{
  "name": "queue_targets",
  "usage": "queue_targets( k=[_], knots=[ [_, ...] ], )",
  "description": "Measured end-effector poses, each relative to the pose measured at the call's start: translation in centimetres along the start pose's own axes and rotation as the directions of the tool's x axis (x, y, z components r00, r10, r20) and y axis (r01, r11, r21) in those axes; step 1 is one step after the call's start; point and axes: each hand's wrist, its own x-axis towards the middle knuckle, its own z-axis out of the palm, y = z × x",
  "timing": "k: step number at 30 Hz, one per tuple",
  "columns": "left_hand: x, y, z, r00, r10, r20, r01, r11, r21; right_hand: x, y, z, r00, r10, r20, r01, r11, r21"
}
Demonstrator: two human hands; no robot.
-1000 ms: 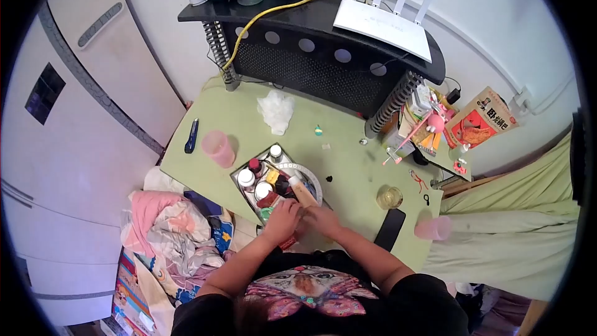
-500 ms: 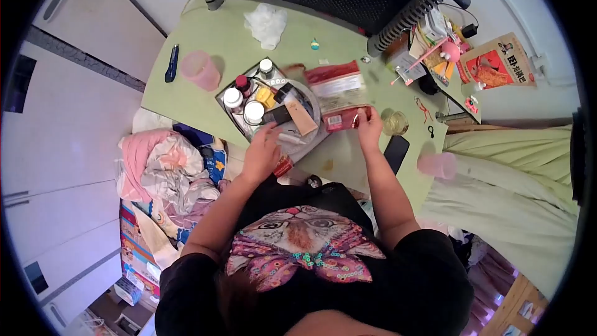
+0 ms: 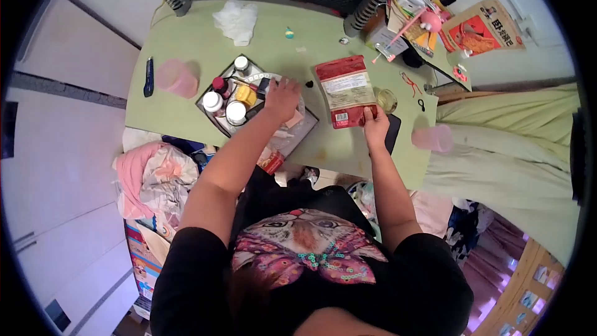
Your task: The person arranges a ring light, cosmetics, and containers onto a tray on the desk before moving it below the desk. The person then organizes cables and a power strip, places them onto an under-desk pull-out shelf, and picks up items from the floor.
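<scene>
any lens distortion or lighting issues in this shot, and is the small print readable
Head view: strong fisheye, black rounded corners, bent lines on the cabinet; head view: purplish cast on its lower doors, soft shadow beside the left pink cup; head view: fine text on the red packet in the right hand too small to read.

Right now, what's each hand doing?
Left hand: open over the tray; anything beneath is hidden.
Right hand: closed, holding the red pouch by its corner.
</scene>
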Motion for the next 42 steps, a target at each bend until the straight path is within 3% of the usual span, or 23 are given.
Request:
queue_targets(
  k=[1,3,5,7,9,10,11,13,14,19,21,25,27,29,30,33,35,37,38,39,40,41,42],
  knots=[
    [0.2,-0.2,0.7,0.982,0.123,-0.143,-0.112,0.991,0.078,-0.3,0.2,-0.1,1.000,0.008,-0.009,-0.008,1.000,-0.006],
    [1.0,-0.5,0.8,0.979,0.198,-0.051,-0.200,0.980,-0.025,-0.7,0.5,-0.1,0.995,0.097,0.029,-0.099,0.994,0.046],
    [1.9,-0.5,-1.7,0.927,0.243,0.285,-0.253,0.968,-0.002,-1.0,-1.2,0.1,0.990,0.122,0.073,-0.122,0.993,-0.008],
    [1.8,-0.9,-2.9,0.918,0.265,0.294,-0.284,0.959,0.022,-1.3,-2.2,0.7,0.990,0.105,0.097,-0.108,0.994,0.024],
    [1.0,-1.6,-4.7,0.918,0.318,0.235,-0.342,0.938,0.065,-1.3,-1.4,2.1,0.988,0.118,0.098,-0.124,0.990,0.066],
    [0.0,-2.3,-5.0,0.929,0.360,0.081,-0.362,0.932,0.010,-1.3,-1.2,2.9,0.993,0.068,0.094,-0.081,0.987,0.139],
    [-0.7,-2.7,-5.3,0.926,0.367,0.091,-0.370,0.929,0.015,-1.5,-1.0,3.7,0.996,0.021,0.084,-0.038,0.977,0.212],
    [-1.8,-3.1,-6.0,0.934,0.340,-0.107,-0.346,0.937,-0.044,-2.0,-2.4,4.7,0.991,0.042,0.126,-0.061,0.986,0.156],
    [-2.1,-3.2,-6.1,0.928,0.334,-0.168,-0.350,0.934,-0.076,-2.1,-2.5,5.5,0.989,-0.037,0.146,0.020,0.993,0.120],
    [-2.3,-3.5,-6.0,0.939,0.291,-0.185,-0.315,0.941,-0.119,-2.3,-4.0,8.3,0.947,-0.195,0.254,0.228,0.968,-0.109],
    [-2.2,-3.5,-5.6,0.909,0.319,-0.267,-0.364,0.921,-0.138,-1.8,-3.7,8.6,0.941,-0.149,0.305,0.206,0.964,-0.166],
    [-2.2,-3.4,-4.9,0.925,0.328,-0.190,-0.351,0.931,-0.102,-0.3,-1.9,7.4,0.892,-0.097,0.441,0.220,0.947,-0.236],
    [-3.2,-2.9,-5.0,0.938,0.298,-0.177,-0.313,0.948,-0.064,-0.3,-2.0,6.8,0.867,-0.088,0.490,0.233,0.941,-0.244],
    [-5.0,-2.2,-5.5,0.962,0.051,-0.269,-0.122,0.959,-0.255,-0.7,-2.8,6.4,0.764,-0.005,0.645,0.162,0.969,-0.185],
    [-6.6,-1.9,-5.3,0.959,-0.001,-0.283,-0.091,0.945,-0.313,-1.2,-2.6,6.9,0.771,0.002,0.637,0.154,0.970,-0.189],
    [-13.0,-1.3,-3.2,0.966,-0.035,-0.257,-0.062,0.931,-0.361,-3.0,-2.2,8.8,0.763,0.005,0.647,0.245,0.923,-0.296],
    [-17.0,-0.6,-2.7,0.963,-0.214,-0.162,0.115,0.874,-0.472,-3.6,-2.8,9.3,0.718,0.177,0.673,0.209,0.868,-0.451],
    [-20.0,-1.0,-0.7,0.907,-0.374,-0.195,0.241,0.838,-0.489,-3.1,-4.5,8.1,0.753,0.161,0.638,0.203,0.866,-0.458],
    [-20.7,-1.9,1.0,0.905,-0.378,-0.192,0.246,0.837,-0.489,-2.4,-4.4,7.6,0.827,0.129,0.548,0.103,0.922,-0.372],
    [-21.7,-2.7,2.8,0.797,-0.594,0.112,0.482,0.513,-0.710,-1.9,-4.0,7.4,0.886,0.111,0.451,0.015,0.963,-0.268],
    [-22.1,-2.9,3.0,0.612,-0.652,0.448,0.646,0.085,-0.758,-1.3,-3.5,7.2,0.879,0.109,0.465,0.020,0.964,-0.265],
    [-22.0,-3.0,3.6,0.471,-0.577,0.667,0.621,-0.319,-0.716,-0.8,-2.9,7.3,0.865,0.032,0.502,0.130,0.950,-0.284],
    [-21.5,-2.9,3.1,0.470,-0.524,0.710,0.583,-0.420,-0.696,-0.6,-2.6,7.5,0.843,-0.045,0.537,0.239,0.925,-0.297]
  ],
)
